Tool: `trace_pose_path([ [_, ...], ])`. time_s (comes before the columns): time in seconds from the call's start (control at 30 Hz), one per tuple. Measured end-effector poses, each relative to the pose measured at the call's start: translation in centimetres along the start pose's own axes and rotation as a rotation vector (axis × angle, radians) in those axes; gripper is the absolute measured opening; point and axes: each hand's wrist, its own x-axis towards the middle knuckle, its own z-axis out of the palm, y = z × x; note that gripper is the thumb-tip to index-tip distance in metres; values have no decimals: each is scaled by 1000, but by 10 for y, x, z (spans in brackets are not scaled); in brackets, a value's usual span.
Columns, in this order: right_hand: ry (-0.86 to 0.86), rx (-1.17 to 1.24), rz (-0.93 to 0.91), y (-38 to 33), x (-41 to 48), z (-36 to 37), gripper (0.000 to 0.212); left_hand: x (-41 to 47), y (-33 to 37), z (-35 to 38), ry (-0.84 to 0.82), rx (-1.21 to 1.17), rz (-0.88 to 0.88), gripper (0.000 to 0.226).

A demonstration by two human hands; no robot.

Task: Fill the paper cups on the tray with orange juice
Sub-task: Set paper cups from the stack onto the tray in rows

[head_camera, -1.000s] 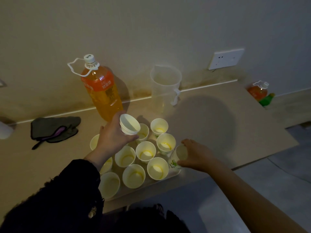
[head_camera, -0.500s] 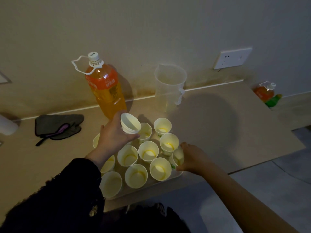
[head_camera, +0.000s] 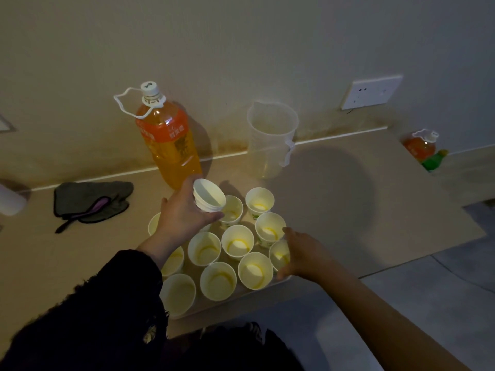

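1. Take the tray (head_camera: 249, 294) as the dial, with 12 o'clock toward the wall. The paper cups (head_camera: 237, 241) stand upright on it in close rows. Each shows only a thin yellow ring at the bottom, so I judge the filling as barely begun.
2. The left hand (head_camera: 184, 218) hovers over the tray's 11 o'clock part. Its fingers and thumb are curled round a stack of cups (head_camera: 210, 196), which is tilted so its mouth faces 2 o'clock.
3. The right hand (head_camera: 302, 255) is at the tray's 4 o'clock corner. Thumb and fingers wrap the corner cup (head_camera: 278, 255), and the forefinger reaches up toward the next cup at 12 o'clock. Whether the corner cup's base is fully seated I cannot tell.
4. The juice bottle (head_camera: 168, 145) stands on the table just past the tray at 11 o'clock, capped, with its long axis upright and leaning slightly toward the wall. It is directly beyond the left hand's fingertips at 12 o'clock, and well apart from the right hand, at about 10 o'clock from it.
5. The left hand is therefore much the nearer, but it is occupied. In my judgement the stack must be set down before either hand can take the bottle.
6. A clear jug (head_camera: 270, 140) stands at the tray's 1 o'clock and looks empty.
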Motion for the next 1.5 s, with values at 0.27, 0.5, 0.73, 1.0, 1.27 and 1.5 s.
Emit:
trace_pose_path([
  [0.27,119,-118,9,-4,0,-25,93,2,-2,-1,0,-11,6,87],
  [0.5,144,-315,-141,-46,-4,-4,88,1,-9,-12,30,-33,-21,86],
  [0.73,246,-342,-188,-59,-2,16,67,-4,-21,-26,65,-53,-58,85],
  [1.0,205,-315,-117,-83,29,3,60,-9,-28,-39,133,-44,-110,86],
  [1.27,121,-348,-116,-96,45,10,66,-17,-42,-53,173,-28,-141,86],
  [1.5,118,-373,-132,-95,48,16,61,-21,-49,-56,179,-26,-158,85],
])
